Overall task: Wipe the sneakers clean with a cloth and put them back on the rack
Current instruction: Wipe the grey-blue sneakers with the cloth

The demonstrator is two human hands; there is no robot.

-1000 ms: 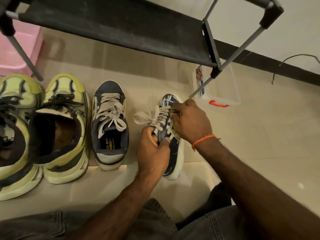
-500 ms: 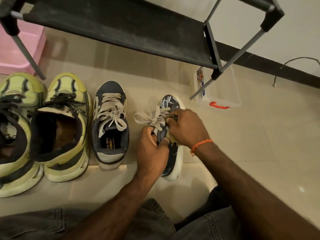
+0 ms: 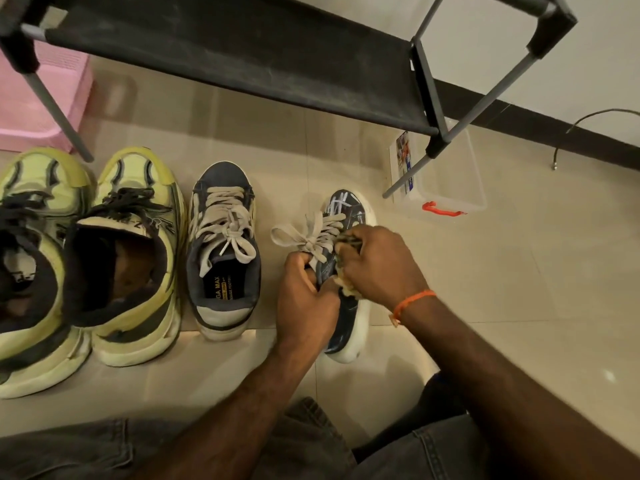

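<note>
My left hand (image 3: pixel 304 299) grips navy sneaker (image 3: pixel 349 306) on floor, tilted on side; right hand (image 3: pixel 381 265) presses yellowish cloth (image 3: pixel 348 289) against its upper. Wiping underway. Three sneakers wait alongside; rack (image 3: pixel 242 53) shelf bare, nothing returned.

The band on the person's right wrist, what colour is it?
Orange; the wrist band shows plainly in the head view.

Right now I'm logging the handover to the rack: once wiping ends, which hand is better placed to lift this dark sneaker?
Left, probably. The left hand already grips the dark sneaker at its collar, tilted on its side, while the right hand is busy holding the cloth against its side.
</note>
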